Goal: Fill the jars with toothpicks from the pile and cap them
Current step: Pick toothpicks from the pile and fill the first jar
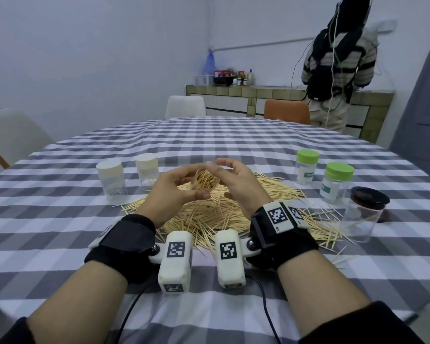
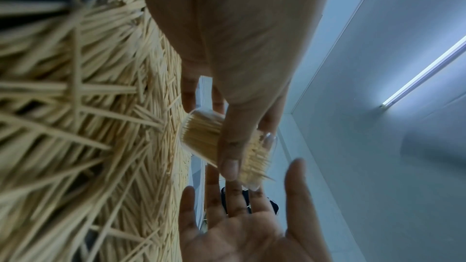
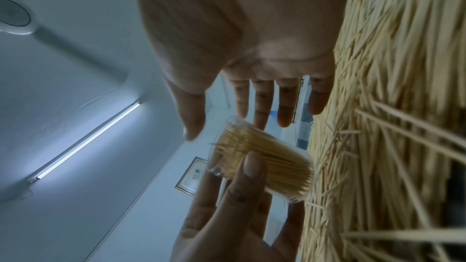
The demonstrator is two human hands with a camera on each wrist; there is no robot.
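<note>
A clear uncapped jar (image 1: 207, 182) packed with toothpicks lies tilted in my left hand (image 1: 196, 184), which grips it by thumb and fingers above the toothpick pile (image 1: 216, 214). In the left wrist view my thumb (image 2: 228, 158) lies across the jar (image 2: 201, 136), and toothpick tips poke out of its mouth. My right hand (image 1: 224, 178) hovers open just right of the jar's mouth, fingers straight in the right wrist view (image 3: 252, 107), holding nothing. The jar (image 3: 264, 166) shows there just below the right fingertips. No loose cap is visible.
Two white-capped jars (image 1: 109, 180) (image 1: 147, 173) stand left of the pile. At the right stand two green-capped jars (image 1: 307, 167) (image 1: 336, 182) and a dark-capped jar (image 1: 365, 214). Stray toothpicks lie on the checked cloth (image 1: 209, 145). A person (image 1: 338, 65) stands at the far counter.
</note>
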